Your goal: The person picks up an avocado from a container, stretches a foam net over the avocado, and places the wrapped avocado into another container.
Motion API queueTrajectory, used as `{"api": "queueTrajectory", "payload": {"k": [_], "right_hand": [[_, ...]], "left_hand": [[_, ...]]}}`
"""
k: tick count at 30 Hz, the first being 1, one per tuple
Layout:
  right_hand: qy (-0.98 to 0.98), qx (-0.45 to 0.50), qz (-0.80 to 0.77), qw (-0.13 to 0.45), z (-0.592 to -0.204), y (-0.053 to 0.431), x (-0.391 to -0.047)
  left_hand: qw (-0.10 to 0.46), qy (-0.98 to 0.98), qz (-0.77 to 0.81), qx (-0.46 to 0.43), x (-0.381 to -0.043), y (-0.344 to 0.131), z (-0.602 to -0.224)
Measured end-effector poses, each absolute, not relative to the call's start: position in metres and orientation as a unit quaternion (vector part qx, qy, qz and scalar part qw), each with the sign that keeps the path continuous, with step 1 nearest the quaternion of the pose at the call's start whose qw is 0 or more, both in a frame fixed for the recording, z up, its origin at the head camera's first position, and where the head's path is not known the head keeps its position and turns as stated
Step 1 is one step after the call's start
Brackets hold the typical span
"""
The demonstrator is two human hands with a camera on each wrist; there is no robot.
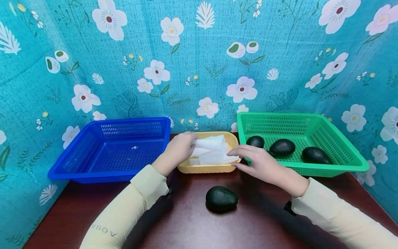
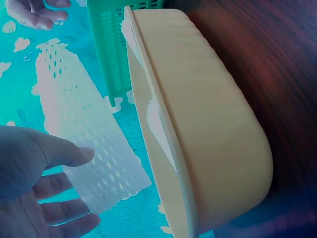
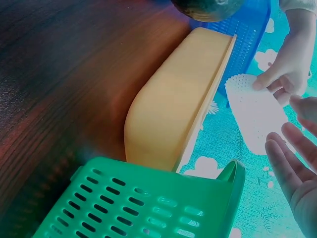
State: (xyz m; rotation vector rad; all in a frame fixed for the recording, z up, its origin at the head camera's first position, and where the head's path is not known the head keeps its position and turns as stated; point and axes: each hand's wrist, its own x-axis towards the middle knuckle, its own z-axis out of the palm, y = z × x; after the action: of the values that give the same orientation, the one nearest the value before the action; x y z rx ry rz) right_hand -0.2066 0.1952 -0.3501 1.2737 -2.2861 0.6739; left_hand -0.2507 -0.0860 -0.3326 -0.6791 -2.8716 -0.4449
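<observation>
My left hand (image 1: 179, 149) pinches one end of a white foam net sleeve (image 2: 91, 124) between thumb and fingers. The sleeve is held flat above a yellow tray (image 1: 206, 169), in which more white foam netting (image 1: 214, 159) lies. Close to the sleeve's other end is my right hand (image 1: 261, 163), its fingers spread and holding nothing; the right wrist view shows this hand (image 3: 297, 163) slightly curved near the sleeve. A dark green avocado (image 1: 221, 199) lies on the table in front of the tray.
A blue perforated basket (image 1: 109, 176) stands to the left of the tray. On the right, a green basket (image 1: 342, 167) contains several dark avocados (image 1: 282, 147). Behind everything hangs a teal flowered cloth (image 1: 199, 69). The table (image 1: 186, 221) is dark reddish wood.
</observation>
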Motion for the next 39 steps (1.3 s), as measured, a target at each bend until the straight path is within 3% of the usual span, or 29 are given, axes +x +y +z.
{"api": "queueTrajectory", "payload": {"k": [39], "right_hand": [[-0.764,0.534,0.285,0.226,-0.357,0.168,-0.206]], "left_hand": [[0.125,-0.928,-0.206,-0.285,-0.189,-0.11,-0.337]]}}
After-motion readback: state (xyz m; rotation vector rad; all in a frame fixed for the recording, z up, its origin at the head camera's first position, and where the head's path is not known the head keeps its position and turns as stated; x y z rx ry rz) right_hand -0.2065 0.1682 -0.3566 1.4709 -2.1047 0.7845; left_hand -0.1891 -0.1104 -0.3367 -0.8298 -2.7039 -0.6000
